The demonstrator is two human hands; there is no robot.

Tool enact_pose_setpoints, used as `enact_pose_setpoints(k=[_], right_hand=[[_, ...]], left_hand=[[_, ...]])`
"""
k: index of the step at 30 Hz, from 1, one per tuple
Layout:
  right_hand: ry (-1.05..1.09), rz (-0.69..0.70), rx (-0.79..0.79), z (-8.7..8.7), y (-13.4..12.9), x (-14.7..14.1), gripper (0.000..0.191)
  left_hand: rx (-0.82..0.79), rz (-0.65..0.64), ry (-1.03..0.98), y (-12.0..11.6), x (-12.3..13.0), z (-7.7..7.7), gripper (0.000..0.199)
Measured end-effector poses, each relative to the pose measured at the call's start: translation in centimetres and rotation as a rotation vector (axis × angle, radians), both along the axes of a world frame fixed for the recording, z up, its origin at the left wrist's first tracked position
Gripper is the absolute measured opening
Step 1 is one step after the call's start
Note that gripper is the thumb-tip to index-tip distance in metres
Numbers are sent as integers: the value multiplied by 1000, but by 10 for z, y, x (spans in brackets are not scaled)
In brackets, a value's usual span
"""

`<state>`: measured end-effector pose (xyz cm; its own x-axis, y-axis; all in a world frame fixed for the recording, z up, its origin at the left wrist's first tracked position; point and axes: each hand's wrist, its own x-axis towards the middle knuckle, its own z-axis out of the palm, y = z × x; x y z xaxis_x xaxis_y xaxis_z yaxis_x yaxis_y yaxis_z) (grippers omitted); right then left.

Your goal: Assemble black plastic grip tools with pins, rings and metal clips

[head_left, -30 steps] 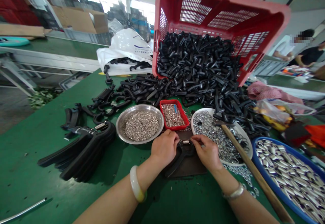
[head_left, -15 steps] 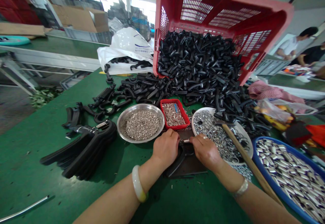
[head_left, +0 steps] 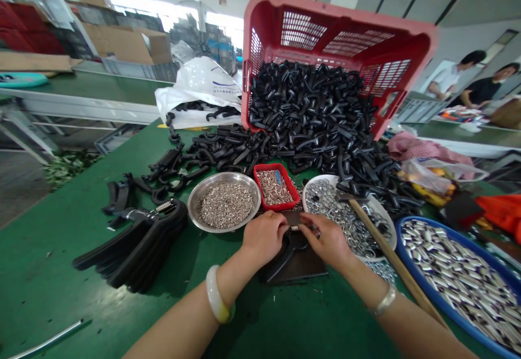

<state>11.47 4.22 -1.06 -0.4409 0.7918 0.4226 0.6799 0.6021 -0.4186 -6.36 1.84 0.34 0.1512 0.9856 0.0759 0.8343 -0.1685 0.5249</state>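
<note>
On a dark flat plate [head_left: 303, 276], a black plastic handle [head_left: 280, 258] lies with its curved end away from me. A small coil spring [head_left: 293, 228] sits across that end. My left hand [head_left: 264, 238] is closed on the handle's head at the spring's left end, its fingertips partly hidden. From the other side, my right hand [head_left: 328, 240] holds thumb and fingers at the spring's right end. Just beyond are a steel bowl of small metal pins [head_left: 191, 207], a red tray of longer pins [head_left: 280, 205] and a white basin of metal rings [head_left: 311, 185].
A tipped red crate [head_left: 342, 11] spills black handles over the green table [head_left: 228, 326]. Handles with springs [head_left: 134, 245] are stacked at left. A hammer [head_left: 382, 245] leans across the white basin, beside a blue basin [head_left: 407, 261] of metal sleeves. Two people work far right.
The camera view has shifted slightly, so the crate appears lower and further left. My right hand's fingers have spread a little at the spring's end; my left hand keeps its place.
</note>
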Motion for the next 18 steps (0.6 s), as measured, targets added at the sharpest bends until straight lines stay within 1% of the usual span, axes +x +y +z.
enact_pose_setpoints(k=[2,4,7,9,11,15,16,18], right_hand=[[140,72,-54,8,-2,-9,22],[248,127,-130,13,-4,-18,17],[351,108,-255,15,-7,-29,12],[411,86,-288,15,-9,-33,12],[438,87,-277,15,-10,-37,12],[382,90,-259,16,-7,-39,13],[362,71,-247,15,-6,-38,14],[274,30,-199,10,-7,-34,15]], left_hand=[[-65,-65,-116,4,-5,1,19],[-148,-136,-266,8,-10,3,21],[-289,-194,-501,10,-18,5,22],[-354,-183,-602,10,-22,6,21],[-394,-167,-643,9,-23,7,19],[-447,-115,-653,9,-28,9,23],[-420,-90,-637,10,-31,10,24],[-285,-3,-548,13,-40,12,23]])
